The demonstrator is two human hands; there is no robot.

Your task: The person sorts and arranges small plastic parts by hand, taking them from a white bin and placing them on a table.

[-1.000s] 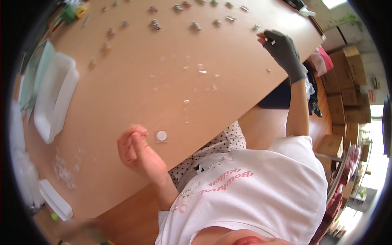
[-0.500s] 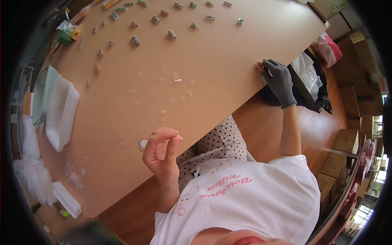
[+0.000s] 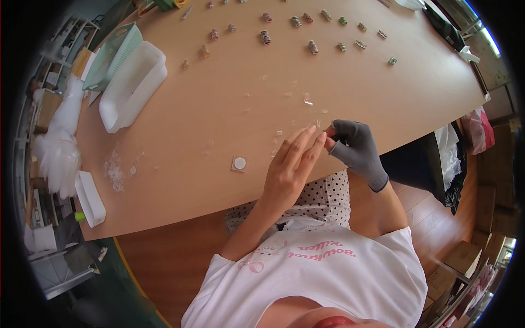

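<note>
My left hand (image 3: 294, 161), bare, is near the front edge of the table, its fingers reaching right and its thumb hidden. Its fingertips meet those of my right hand (image 3: 358, 152), which wears a grey glove that leaves fingertips bare. The right fingers are closed in a pinch; whatever lies between the two hands is too small and covered to make out. Small clear pieces (image 3: 308, 101) are scattered just beyond my hands. Left of them lies a flat square with a white disc (image 3: 239, 163). Farther back stand several small striped rolls (image 3: 266, 37) in loose rows.
A white tray (image 3: 146, 87) and a green basket (image 3: 109, 65) stand at the left. Near the left corner are a small white box (image 3: 90, 199) and a heap of clear bits (image 3: 114, 172). A black-lined bin (image 3: 429, 161) stands beyond the table's right edge.
My right hand has come left from the table's right edge, and my left hand has moved right and forward to meet it. The whole view has shifted with my head.
</note>
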